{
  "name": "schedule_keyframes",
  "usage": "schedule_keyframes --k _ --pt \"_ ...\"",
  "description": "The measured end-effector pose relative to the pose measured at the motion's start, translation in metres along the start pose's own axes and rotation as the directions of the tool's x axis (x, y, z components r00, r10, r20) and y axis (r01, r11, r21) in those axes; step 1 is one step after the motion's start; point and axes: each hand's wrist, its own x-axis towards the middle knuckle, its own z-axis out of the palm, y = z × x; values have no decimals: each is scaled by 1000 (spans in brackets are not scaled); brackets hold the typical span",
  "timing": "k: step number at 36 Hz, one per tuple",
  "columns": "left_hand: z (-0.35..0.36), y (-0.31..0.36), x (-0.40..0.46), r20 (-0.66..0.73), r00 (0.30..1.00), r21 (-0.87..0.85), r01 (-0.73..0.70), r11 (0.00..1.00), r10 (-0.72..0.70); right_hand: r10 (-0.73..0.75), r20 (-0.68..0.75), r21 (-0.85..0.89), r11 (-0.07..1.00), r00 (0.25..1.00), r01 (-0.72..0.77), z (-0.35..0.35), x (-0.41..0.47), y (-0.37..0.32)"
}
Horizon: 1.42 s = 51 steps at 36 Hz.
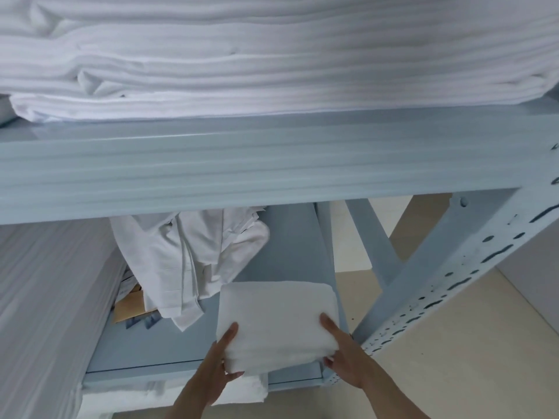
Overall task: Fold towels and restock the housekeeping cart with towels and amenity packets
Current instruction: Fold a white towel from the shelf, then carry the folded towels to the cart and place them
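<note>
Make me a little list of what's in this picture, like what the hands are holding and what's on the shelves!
held thing: folded white towel, gripped at its near edge
left hand: thumb on top of the towel, fingers curled under
right hand: thumb on top, fingers under the corner
where: over the lower shelf of a pale blue metal rack
upper shelf: stack of folded white linens
behind the towel: crumpled white cloth
beside the cloth: brown cardboard piece

Blue shelf (145, 343) under folded towel (275, 313)
</note>
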Motion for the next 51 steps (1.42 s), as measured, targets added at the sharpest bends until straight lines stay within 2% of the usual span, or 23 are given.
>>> schedule_keyframes --k 3,5,8,11,22,30,38,43,51 --pt "-2 -3 -1 60 997 -1 -44 999 44 -16 -8 -35 999 1000 15 -4 3 2" --pt "0 -3 -4 111 988 -6 -105 994 105 -40 43 -28 999 998 41 -4 4 4" --pt "3 -5 -8 138 970 -55 -195 979 200 -113 114 51 993 987 108 -2 2 10" --pt "3 -4 -18 161 951 -33 -261 965 263 -191 80 109 977 978 182 4 -7 17" --pt "8 -7 -67 244 882 -39 -405 913 402 -358 109 231 916 927 327 4 -69 38" --pt "39 -20 -117 354 815 12 -494 869 459 -456 95 210 878 885 430 -24 -138 46" --pt "103 -69 -192 420 769 55 -552 832 482 -513 34 174 848 857 501 -91 -234 59" --pt "170 -121 -250 461 736 70 -587 807 496 -560 40 123 824 827 553 -161 -311 62" --pt "284 -172 -313 564 698 101 -590 801 442 -641 -48 38 765 766 643 -262 -424 45"
